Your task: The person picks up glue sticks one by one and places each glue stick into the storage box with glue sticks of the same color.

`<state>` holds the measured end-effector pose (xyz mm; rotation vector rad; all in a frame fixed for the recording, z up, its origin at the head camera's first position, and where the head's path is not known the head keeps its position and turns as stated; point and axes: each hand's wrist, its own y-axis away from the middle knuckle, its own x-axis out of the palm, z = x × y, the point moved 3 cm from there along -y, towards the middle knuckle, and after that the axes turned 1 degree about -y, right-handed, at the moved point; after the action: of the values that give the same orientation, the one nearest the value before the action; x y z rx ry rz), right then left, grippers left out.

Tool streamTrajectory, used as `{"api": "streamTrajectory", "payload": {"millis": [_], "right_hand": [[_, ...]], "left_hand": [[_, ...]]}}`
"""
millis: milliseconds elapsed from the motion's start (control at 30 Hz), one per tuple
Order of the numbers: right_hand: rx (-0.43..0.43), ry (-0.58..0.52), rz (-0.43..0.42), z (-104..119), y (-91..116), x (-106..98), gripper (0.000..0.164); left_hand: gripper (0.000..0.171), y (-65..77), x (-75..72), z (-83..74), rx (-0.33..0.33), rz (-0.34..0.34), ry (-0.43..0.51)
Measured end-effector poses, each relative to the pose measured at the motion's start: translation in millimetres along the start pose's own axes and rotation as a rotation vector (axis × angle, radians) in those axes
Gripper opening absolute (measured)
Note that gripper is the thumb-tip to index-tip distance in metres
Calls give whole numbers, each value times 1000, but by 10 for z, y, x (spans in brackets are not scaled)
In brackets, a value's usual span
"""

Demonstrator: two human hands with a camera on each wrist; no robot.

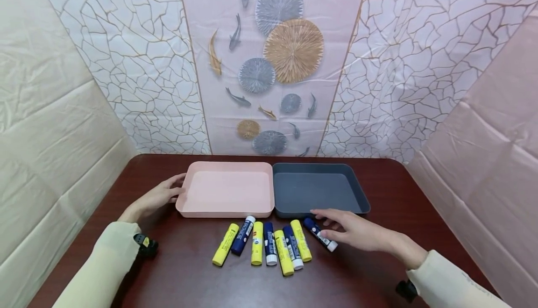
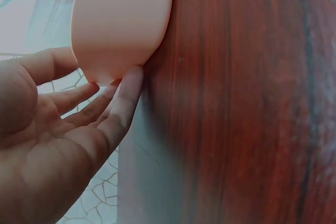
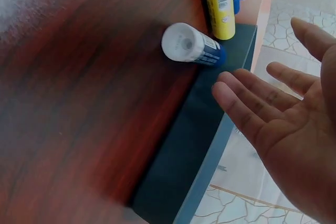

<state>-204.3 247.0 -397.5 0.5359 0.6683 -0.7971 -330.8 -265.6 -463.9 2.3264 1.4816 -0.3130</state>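
Observation:
The pink tray (image 1: pixel 229 213) lies at left on the table, and my left hand (image 1: pixel 159 196) touches its left end. In the left wrist view, the left hand's fingers (image 2: pixel 128 90) are extended along the tray's outer end wall (image 2: pixel 123 30). My right hand (image 1: pixel 350 228) hovers with fingers extended by the front wall of the dark blue tray (image 1: pixel 321 207), over a blue glue stick (image 1: pixel 321 234) with a white end. In the right wrist view a gap separates the right hand's fingers (image 3: pixel 252 98) from that glue stick (image 3: pixel 194 45).
Several yellow glue sticks (image 1: pixel 257 243) and blue glue sticks (image 1: pixel 270 244) lie in a loose row before the trays. The trays stand side by side. A patterned cloth (image 1: pixel 269 111) hangs behind the table (image 1: pixel 189 270), with plain cloth (image 1: pixel 54 135) at the sides.

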Motion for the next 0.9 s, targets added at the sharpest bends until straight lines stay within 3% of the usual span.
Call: {"api": "streamTrajectory", "payload": {"millis": [333,900], "right_hand": [[-9,119,-66,-97,31,80,58],[109,116,-82,-172,10,201,56]], "left_hand": [[66,-6,-39,80,6,4,64],[68,34,-64,168,51,14,83]]}}
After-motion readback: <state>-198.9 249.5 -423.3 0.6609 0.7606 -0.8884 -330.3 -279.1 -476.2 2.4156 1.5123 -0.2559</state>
